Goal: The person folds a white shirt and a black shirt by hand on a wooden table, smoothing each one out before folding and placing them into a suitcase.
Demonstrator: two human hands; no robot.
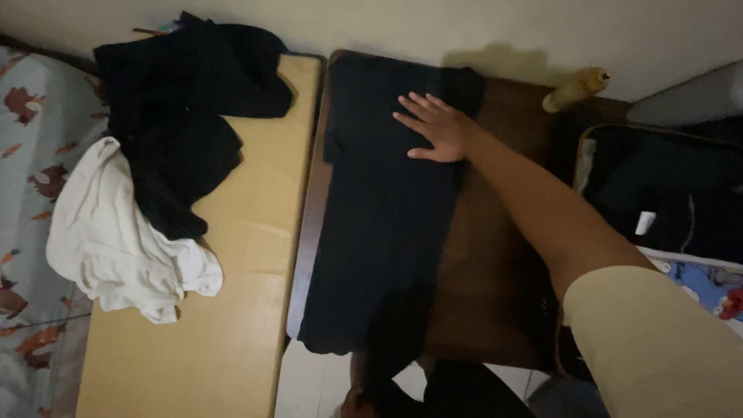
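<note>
Head camera, looking down: the person's right hand [439, 126] lies flat with fingers spread wide, palm pressed on the far end of a long, dark, folded cloth garment [387, 209]. It grips nothing. The garment stretches from under the palm back toward the person, lying lengthwise on a dark brown wooden table [495, 286], its near end hanging slightly over the table's near edge. The bare forearm and a cream short sleeve [658, 348] run from the hand toward the lower right.

The left hand [357, 402] appears dimly at the bottom edge, near the garment's near end; whether it is closed on the cloth cannot be told.

Left of the right hand, on a pale yellow wooden bench [232, 310], sits a heap of crumpled black clothes [186, 101] with a rumpled white cloth garment [116, 232] touching it. Beyond and right of the hand, a tan cylindrical bottle [576, 88] lies tilted by the wall. Further right is an open dark suitcase [665, 193].

To smooth the fold well, the flat palm should likely sweep along the cloth with even pressure, keeping the long edges aligned so no crease bunches beneath.
</note>
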